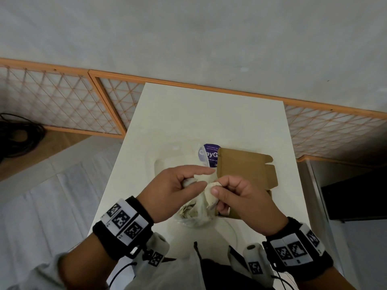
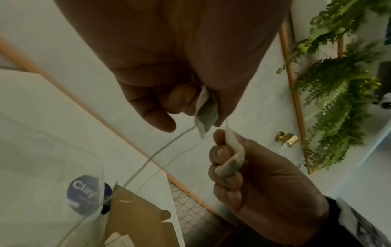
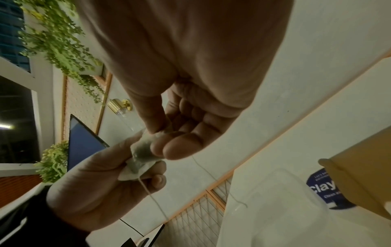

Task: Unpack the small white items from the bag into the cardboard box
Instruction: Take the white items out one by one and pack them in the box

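Note:
Over the table my left hand [image 1: 193, 182] pinches a small white tea bag [image 1: 189, 181] between thumb and curled fingers. My right hand [image 1: 217, 188] grips a second white tea bag [image 1: 210, 190] close beside it. In the left wrist view the left hand's tea bag [image 2: 206, 111] and the right hand's folded one [image 2: 232, 157] each trail a thin string [image 2: 148, 165] down toward the open cardboard box [image 1: 247, 168]. The clear plastic bag [image 1: 194, 216] with more items lies under my hands. The right wrist view shows the right hand [image 3: 160, 142] beside the left hand's tea bag [image 3: 139, 158].
A clear pouch with a purple round sticker [image 1: 209, 154] lies against the box's left side. The white table [image 1: 209, 114] stands against a wall with an orange lattice panel [image 1: 62, 101]. Black cables [image 1: 18, 135] lie on the floor at left.

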Demonstrator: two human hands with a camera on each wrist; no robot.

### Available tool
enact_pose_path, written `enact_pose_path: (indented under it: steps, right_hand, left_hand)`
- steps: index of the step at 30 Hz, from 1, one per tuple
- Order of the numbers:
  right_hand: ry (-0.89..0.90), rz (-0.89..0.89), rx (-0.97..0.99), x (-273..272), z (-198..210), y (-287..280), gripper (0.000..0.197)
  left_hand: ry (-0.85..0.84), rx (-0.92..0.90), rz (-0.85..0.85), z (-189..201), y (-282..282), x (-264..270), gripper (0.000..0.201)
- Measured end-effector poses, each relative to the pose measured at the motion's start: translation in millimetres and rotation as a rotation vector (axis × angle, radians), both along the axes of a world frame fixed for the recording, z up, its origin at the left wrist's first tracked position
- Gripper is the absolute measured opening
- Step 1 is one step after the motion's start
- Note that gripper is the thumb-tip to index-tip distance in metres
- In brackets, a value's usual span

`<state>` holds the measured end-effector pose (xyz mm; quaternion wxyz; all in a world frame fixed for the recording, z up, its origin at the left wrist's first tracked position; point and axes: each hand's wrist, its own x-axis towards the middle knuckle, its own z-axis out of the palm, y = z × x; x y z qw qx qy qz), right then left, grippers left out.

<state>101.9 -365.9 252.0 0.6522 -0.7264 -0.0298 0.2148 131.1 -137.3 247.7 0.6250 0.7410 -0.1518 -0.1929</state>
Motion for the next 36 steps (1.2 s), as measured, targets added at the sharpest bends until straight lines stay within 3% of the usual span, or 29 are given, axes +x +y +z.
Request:
enact_pose_path:
  steps: [6, 10, 13, 16, 20, 24, 30, 36]
  right_hand:
    - [-0.050, -0.035, 0.037, 1.3, 11.2, 1.0, 0.018]
    - [-0.082, -0.074, 0.060, 3.0, 13.0, 3.0, 0.021]
    - [-0.127, -0.049, 0.038, 3.7, 12.3, 3.9, 0.038]
    - [-0.178, -0.091, 0.019, 5.6, 11.3, 3.3, 0.018]
    - [-0.285, -0.149, -0.097, 9.1, 7.5, -1.7, 0.012]
    - [-0.203, -0.165, -0.080, 11.6, 2.8, -2.2, 0.009]
    - [-0.230, -0.164, -0.044, 13.1, 1.4, 6.3, 0.014]
    - [-0.184, -0.077, -0.048, 11.6, 3.9, 13.7, 0.035]
  left_hand:
    - [-0.043, -0.011, 0.026, 6.8, -6.0, 2.8, 0.010]
    - [0.025, -0.070, 0.029, 9.3, -9.9, 1.2, 0.014]
    - [0.080, -0.121, 0.038, 11.4, -9.7, 3.8, 0.020]
    - [0.135, -0.092, 0.110, 14.5, -6.9, 6.6, 0.033]
    - [0.279, -0.160, 0.265, 22.1, -1.8, 11.6, 0.040]
    - [0.406, -0.293, 0.326, 34.5, 0.3, 15.3, 0.034]
    - [0.437, -0.412, 0.329, 45.1, -4.2, 16.8, 0.033]
    - [0.519, -0.522, 0.376, 42.0, -7.4, 18.5, 0.021]
